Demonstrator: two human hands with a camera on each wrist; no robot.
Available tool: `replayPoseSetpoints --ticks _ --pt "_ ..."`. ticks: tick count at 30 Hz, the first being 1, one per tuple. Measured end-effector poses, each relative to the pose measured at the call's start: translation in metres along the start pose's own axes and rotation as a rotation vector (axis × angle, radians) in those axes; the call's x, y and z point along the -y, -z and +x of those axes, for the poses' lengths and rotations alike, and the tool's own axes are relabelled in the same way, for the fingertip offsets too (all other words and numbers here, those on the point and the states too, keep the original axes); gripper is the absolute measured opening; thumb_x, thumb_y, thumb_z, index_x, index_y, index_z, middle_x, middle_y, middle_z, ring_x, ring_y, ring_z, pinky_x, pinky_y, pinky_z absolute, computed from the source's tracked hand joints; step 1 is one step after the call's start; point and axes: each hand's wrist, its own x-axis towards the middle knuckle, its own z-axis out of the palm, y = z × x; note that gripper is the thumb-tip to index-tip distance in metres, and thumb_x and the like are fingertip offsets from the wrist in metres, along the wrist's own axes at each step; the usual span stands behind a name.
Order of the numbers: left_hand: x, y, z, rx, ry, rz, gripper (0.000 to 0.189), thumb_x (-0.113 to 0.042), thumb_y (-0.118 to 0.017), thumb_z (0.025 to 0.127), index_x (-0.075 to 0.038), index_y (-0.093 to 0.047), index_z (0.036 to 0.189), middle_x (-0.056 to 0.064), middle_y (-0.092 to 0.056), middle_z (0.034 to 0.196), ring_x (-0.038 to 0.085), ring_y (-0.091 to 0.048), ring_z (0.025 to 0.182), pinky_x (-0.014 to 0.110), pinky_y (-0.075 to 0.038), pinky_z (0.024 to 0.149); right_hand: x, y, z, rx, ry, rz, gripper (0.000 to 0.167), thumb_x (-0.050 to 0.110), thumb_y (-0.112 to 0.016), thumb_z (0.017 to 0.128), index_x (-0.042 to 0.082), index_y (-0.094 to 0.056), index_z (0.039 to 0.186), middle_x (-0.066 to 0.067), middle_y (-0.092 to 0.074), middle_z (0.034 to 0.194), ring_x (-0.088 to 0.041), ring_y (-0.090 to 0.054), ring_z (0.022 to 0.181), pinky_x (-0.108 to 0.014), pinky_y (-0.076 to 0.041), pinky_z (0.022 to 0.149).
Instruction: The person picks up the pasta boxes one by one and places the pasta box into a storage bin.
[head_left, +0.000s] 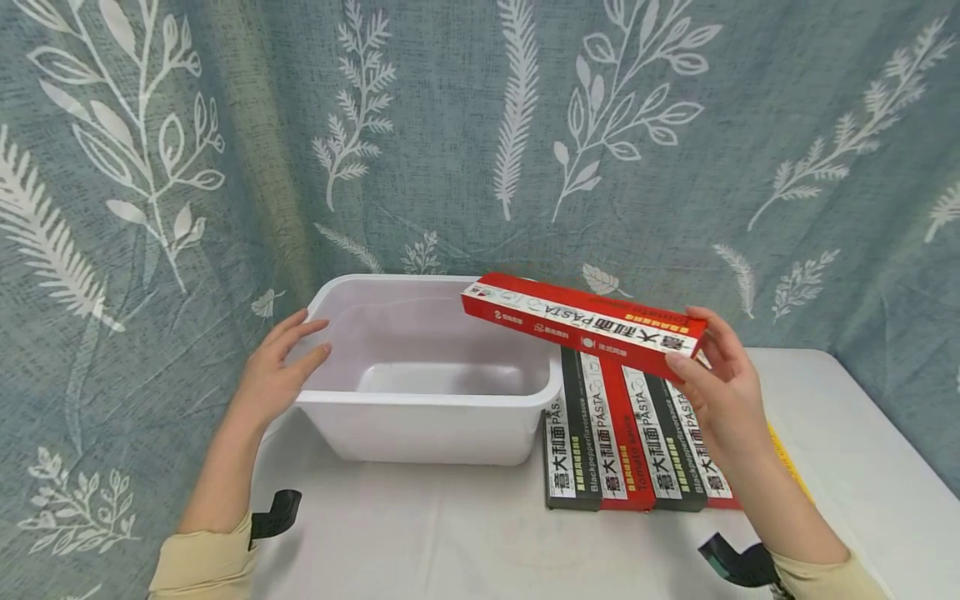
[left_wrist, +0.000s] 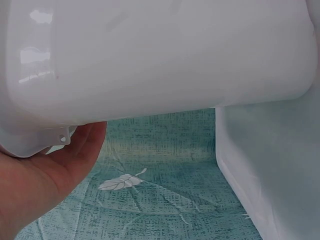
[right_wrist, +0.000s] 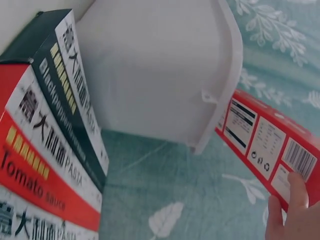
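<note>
Left hand (head_left: 272, 377) and right hand (head_left: 723, 390) do different work: the right pinches one end of a red box (head_left: 581, 323) between thumb and fingers, while the left lies at the left rim of the tub (head_left: 423, 429), fingers loosely extended; how firmly it bears there, I cannot tell. Just right of the frame's centre, the red box is aloft and slanting, its free end over the tub's right side, its held end above a row of boxes (head_left: 637, 467) at lower right.

I judge this to be the carrying step; a next move into the tub would call for bringing the held end clear of the right rim.

Chinese characters and "PASTA" run along the red box's white band; the right wrist view adds a barcode and print too fine to read. Black and red alternate in the row, marked "Blackpepper flavor sauce" and "Tomato sauce". No brand name is legible.
</note>
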Motion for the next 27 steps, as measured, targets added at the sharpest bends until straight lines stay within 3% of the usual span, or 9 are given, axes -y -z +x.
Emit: replayPoseSetpoints --ticks 9,16,27 --pt "0.001 0.0 0.0 -0.005 -0.002 0.001 0.052 -0.031 -0.055 0.1 0.0 -0.047 0.142 0.016 -0.02 0.16 0.049 -0.018 0.142 0.074 -0.018 0.102 -0.018 -0.025 0.014 0.108 -0.043 -0.083 0.052 0.002 -0.063 0.092 0.019 -0.048 0.138 -0.005 -0.049 0.132 -0.022 -0.052 0.111 -0.027 -0.054 0.084" --pt "0.0 0.0 0.0 -0.005 -0.005 -0.001 0.053 -0.03 -0.055 0.1 0.0 -0.046 0.143 0.016 -0.019 0.16 0.049 -0.017 0.142 0.075 -0.018 0.101 -0.025 -0.043 0.025 0.148 -0.075 -0.184 0.053 0.006 -0.069 0.089 0.021 -0.05 0.136 -0.005 -0.053 0.129 -0.02 -0.056 0.102 -0.027 -0.054 0.082" --pt "0.0 0.0 0.0 -0.013 -0.006 0.001 0.052 -0.03 -0.055 0.1 0.0 -0.047 0.142 0.016 -0.021 0.159 0.049 -0.018 0.141 0.074 -0.018 0.102 -0.034 -0.072 0.04 0.274 -0.103 -0.324 0.06 0.015 -0.074 0.085 0.019 -0.048 0.139 -0.001 -0.051 0.136 -0.025 -0.054 0.115 -0.033 -0.053 0.088"
